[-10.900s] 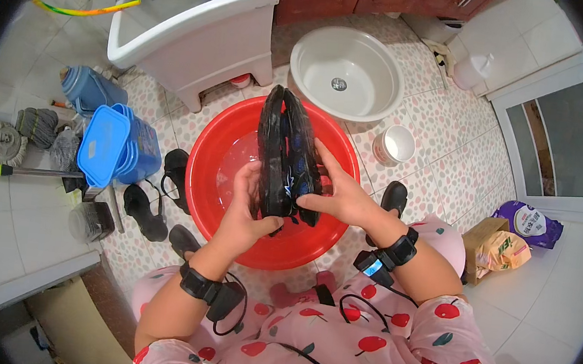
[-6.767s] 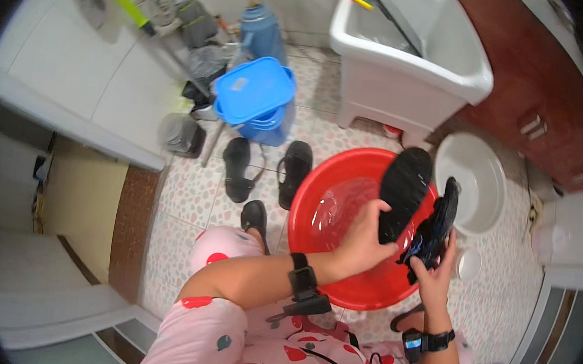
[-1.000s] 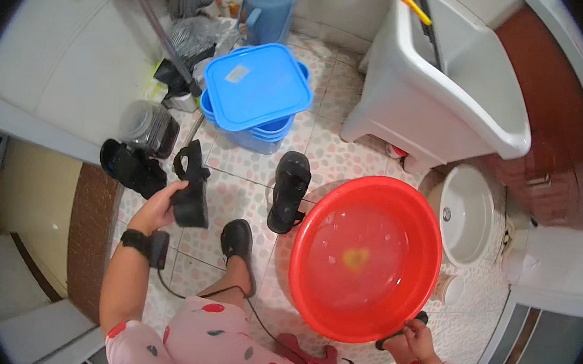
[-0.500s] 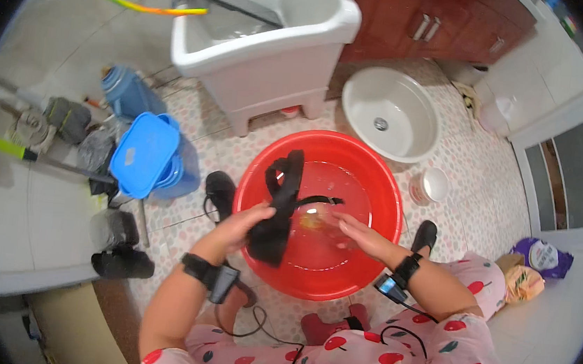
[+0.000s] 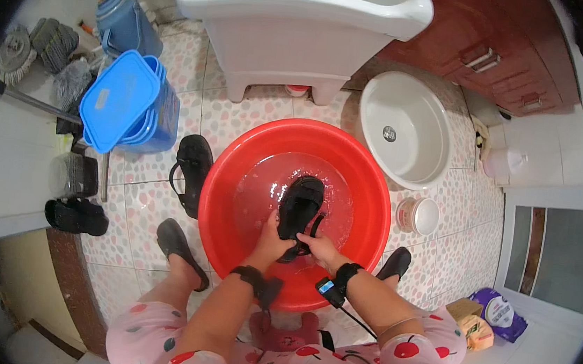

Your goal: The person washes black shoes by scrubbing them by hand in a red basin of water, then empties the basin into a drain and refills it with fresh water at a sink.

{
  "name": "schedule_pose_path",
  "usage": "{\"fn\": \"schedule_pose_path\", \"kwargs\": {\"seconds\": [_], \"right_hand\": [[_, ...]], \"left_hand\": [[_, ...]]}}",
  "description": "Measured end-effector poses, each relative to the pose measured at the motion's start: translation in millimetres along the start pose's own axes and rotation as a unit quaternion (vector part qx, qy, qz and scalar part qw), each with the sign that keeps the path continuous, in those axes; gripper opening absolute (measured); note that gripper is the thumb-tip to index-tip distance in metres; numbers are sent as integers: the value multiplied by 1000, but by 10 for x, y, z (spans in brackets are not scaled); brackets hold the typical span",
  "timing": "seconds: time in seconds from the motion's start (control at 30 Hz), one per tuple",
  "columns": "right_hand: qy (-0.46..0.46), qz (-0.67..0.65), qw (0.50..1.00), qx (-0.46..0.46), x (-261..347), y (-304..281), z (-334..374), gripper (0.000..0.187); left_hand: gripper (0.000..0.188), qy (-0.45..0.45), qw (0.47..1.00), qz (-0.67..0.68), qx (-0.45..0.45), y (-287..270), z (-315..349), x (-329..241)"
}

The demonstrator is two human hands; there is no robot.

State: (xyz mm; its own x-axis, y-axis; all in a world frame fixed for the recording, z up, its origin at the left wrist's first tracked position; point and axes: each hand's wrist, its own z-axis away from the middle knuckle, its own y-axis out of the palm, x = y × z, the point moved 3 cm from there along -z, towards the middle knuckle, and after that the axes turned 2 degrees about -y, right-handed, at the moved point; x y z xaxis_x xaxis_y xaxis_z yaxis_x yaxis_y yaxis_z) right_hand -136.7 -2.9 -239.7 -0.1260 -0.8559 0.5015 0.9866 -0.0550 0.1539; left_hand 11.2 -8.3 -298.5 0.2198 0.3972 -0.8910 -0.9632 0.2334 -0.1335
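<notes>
Floor, head view: pale tiles (image 5: 464,251) with a pebble pattern; white sink (image 5: 297,46) at the top. One red basin (image 5: 367,252), holding water. One black sandal (image 5: 301,200), inside the basin's rim, sole depth unclear. Left hand (image 5: 273,241): gripping its heel end, left side. Right hand (image 5: 320,249): gripping the same end, right side. Second sandal (image 5: 195,166): on the floor, left of the basin.

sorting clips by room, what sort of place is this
Probably a home washroom or laundry area: a white floor-standing sink, a patterned tile floor and a red basin of water.
</notes>
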Motion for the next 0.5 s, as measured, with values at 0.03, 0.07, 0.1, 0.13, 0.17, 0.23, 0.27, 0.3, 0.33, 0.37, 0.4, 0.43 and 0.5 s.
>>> {"fn": "schedule_pose_path", "kwargs": {"seconds": [0.03, 0.07, 0.1, 0.13, 0.17, 0.23, 0.27, 0.3, 0.33, 0.37, 0.4, 0.43, 0.5], "right_hand": [[-8, -9, 1000, -4, -118, -106, -151, 45], [-18, -19, 1000, -9, -226, -217, -299, 47], [-11, -13, 1000, -4, -345, -222, -477, 47], [-12, 13, 1000, -19, -412, -236, -611, 47], [-14, 38, 999, -35, -482, -259, -726, 48], [-23, 80, 995, -53, -492, -200, -768, 49], [-42, 117, 990, -70, -454, -162, -750, 51], [-11, 201, 974, -106, -309, -118, -669, 53], [-5, 205, 973, -107, -373, -156, -743, 53], [-57, 222, 965, -131, -422, -217, -840, 53], [-111, 237, 953, -154, -420, -254, -897, 54], [-106, 239, 954, -148, -291, -156, -849, 54], [-68, 353, 920, -157, -11, -67, -719, 59]], "left_hand": [[96, -34, 999, 3, 1, 42, -34, 14], [96, -68, 998, 6, 4, 91, -69, 29], [96, -74, 997, 9, -3, 72, -102, 158], [91, -62, 997, -36, -29, 82, -160, 293], [85, -50, 994, -81, -54, 93, -201, 424], [79, -83, 991, -96, -41, 105, -216, 428], [73, -108, 987, -116, -27, 91, -223, 387], [64, -115, 988, -99, -1, 49, -245, 310], [64, -119, 988, -95, 1, 83, -266, 347], [64, -119, 985, -127, -19, 108, -286, 385], [64, -117, 979, -159, -40, 111, -315, 397], [64, -125, 978, -159, -43, 75, -316, 367], [66, -191, 959, -204, -40, 65, -316, 274]]}}
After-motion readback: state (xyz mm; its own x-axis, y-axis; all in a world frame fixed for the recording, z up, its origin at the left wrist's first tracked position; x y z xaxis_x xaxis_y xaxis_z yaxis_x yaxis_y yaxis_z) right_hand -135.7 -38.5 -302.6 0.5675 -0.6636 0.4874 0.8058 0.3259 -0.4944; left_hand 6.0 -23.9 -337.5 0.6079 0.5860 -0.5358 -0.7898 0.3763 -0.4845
